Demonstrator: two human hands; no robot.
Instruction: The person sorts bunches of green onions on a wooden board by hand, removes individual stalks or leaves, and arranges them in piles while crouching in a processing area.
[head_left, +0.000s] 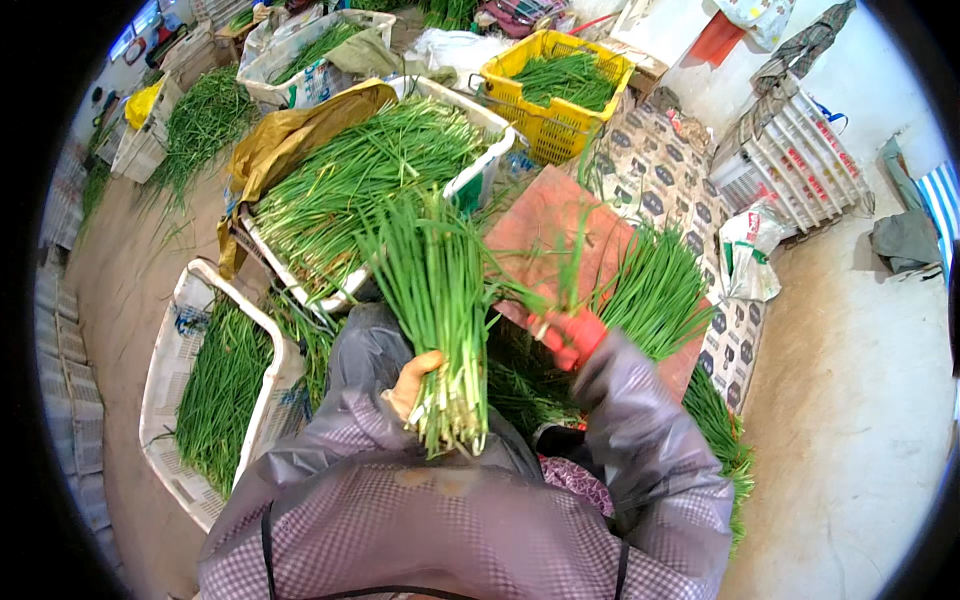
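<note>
My left hand (411, 382) is closed around the pale lower stalks of a thick bunch of chives (442, 285), held above my lap with the leaf tips pointing away from me. To its right, my right hand (568, 337) wears a red glove and is slightly blurred. A few loose chive stalks (576, 255) rise from its fingers. It is over the near part of a reddish board (555, 202). A second pile of chives (656, 292) lies on the board, just beyond the right wrist. Stray leaves are scattered on the board.
A white crate (499, 146) heaped with chives stands ahead, a yellow cloth (300, 127) over its left rim. Another white crate (251, 296) of greens sits at left. Beyond stands a yellow basket (544, 120). Stacked white crates (795, 157) lean at right, near a sack (750, 251).
</note>
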